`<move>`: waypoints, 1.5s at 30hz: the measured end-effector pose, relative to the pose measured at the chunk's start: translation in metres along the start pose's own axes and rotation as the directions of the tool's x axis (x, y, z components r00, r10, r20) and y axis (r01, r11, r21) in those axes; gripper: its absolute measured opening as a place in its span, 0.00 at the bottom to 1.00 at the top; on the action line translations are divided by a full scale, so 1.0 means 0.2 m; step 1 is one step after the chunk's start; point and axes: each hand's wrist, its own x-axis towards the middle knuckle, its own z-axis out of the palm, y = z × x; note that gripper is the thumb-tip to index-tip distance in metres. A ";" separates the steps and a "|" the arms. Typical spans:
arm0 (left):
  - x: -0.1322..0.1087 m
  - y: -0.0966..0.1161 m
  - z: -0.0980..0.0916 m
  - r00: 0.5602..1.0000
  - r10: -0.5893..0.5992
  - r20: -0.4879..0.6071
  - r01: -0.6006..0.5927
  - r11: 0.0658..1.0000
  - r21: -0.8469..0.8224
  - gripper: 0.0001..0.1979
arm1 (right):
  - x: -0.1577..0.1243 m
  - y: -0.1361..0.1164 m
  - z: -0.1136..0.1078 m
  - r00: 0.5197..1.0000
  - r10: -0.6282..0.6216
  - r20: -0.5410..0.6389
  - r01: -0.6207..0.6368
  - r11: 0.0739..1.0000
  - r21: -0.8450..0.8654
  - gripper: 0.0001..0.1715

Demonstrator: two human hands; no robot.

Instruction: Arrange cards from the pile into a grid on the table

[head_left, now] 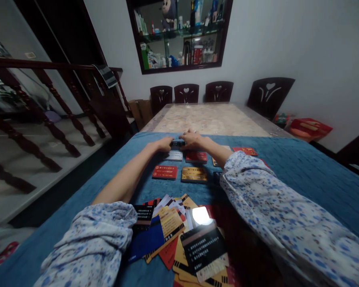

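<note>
Far out on the blue cloth, a stack of black cards (177, 143) lies between my two hands. My left hand (165, 144) presses its fingers on the left end, and my right hand (191, 138) grips the right end. Closer in are a white card stack (174, 156), a red card stack (196, 157), another red stack (165, 172) and a gold card stack (194, 174). Nearest me spreads a loose pile of mixed cards (167, 227), with a black card (204, 248) on top. My right sleeve partly hides more stacks.
A blue cloth (302, 179) covers the near part of the table; its stone-patterned top (203, 115) shows beyond. Another red card stack (244, 151) lies right of my right forearm. Dark chairs (186, 93) stand at the far end, and a wooden railing (48, 81) runs along the left.
</note>
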 end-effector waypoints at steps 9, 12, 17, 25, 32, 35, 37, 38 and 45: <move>-0.15 0.06 -0.01 0.998 -0.013 -0.068 0.013 1.000 -0.001 0.31 | -0.19 -0.06 -0.11 0.992 -0.091 -0.090 0.089 0.996 -0.017 0.27; -0.22 0.10 -0.01 0.994 -0.037 -0.099 0.039 0.999 0.013 0.31 | -0.27 -0.09 -0.14 0.988 -0.110 -0.104 0.108 0.994 -0.027 0.24; -0.36 0.18 -0.03 0.992 -0.041 -0.119 0.047 0.998 0.052 0.29 | -0.39 -0.12 -0.17 0.980 -0.143 -0.138 0.139 0.990 -0.036 0.19; -0.57 0.24 0.01 0.989 -0.045 -0.137 0.050 0.998 0.037 0.34 | -0.58 -0.15 -0.14 0.967 -0.196 -0.163 0.197 0.980 -0.008 0.15; -0.77 0.33 0.06 0.986 0.015 -0.167 -0.013 1.000 0.012 0.32 | -0.78 -0.20 -0.12 0.958 -0.242 -0.152 0.245 0.969 -0.001 0.15; -0.84 0.38 0.08 0.983 0.052 -0.173 -0.049 0.999 0.020 0.32 | -0.87 -0.22 -0.11 0.952 -0.260 -0.159 0.265 0.964 0.012 0.15; -0.89 0.42 0.09 0.982 0.068 -0.176 -0.065 0.998 0.025 0.31 | -0.92 -0.24 -0.09 0.947 -0.274 -0.168 0.281 0.960 0.019 0.15; -0.91 0.44 0.10 0.981 0.078 -0.177 -0.075 0.997 0.028 0.31 | -0.94 -0.24 -0.08 0.944 -0.281 -0.173 0.289 0.957 0.022 0.15; -1.03 0.60 0.13 0.955 0.184 -0.233 -0.184 0.983 0.026 0.30 | -1.10 -0.21 0.02 0.901 -0.336 -0.274 0.359 0.932 0.039 0.12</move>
